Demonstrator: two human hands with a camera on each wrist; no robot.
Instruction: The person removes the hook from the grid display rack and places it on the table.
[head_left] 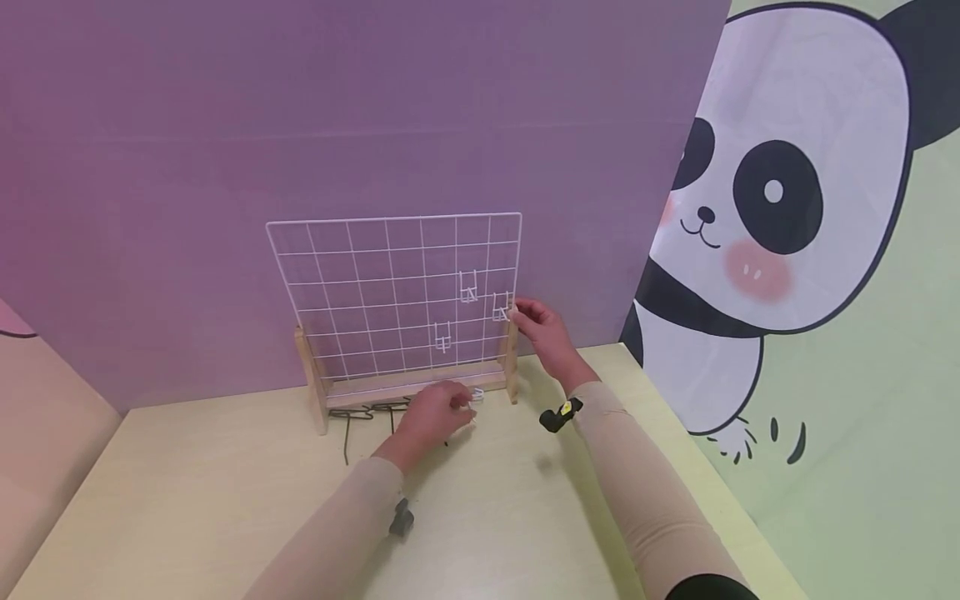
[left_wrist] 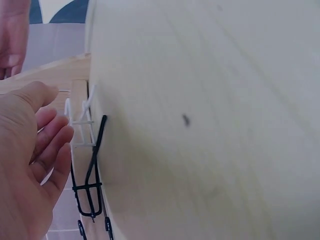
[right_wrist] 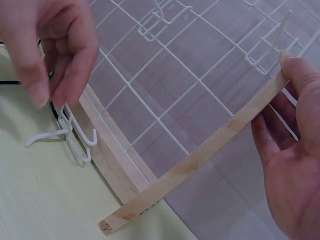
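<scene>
A white wire grid (head_left: 393, 218) stands upright in a wooden stand (head_left: 512, 362). My right hand (head_left: 546, 333) grips the stand's right upright near its top, thumb on the front and fingers behind, as the right wrist view shows. Low in front of the stand is my left hand (head_left: 431, 417), its fingers loosely bent with a gap between thumb and fingertips. Just by those fingertips, a loose white wire hook (right_wrist: 66, 132) lies on the table against the stand's base. Three white hooks hang on the grid's right half, one (head_left: 501, 313) close to my right thumb.
Several black wire hooks (head_left: 347, 437) lie on the pale table (head_left: 187, 492) along the stand's base, partly hidden by my left hand. A purple panel (head_left: 187, 275) rises behind the grid. At the right is a wall with a panda picture (head_left: 862, 208).
</scene>
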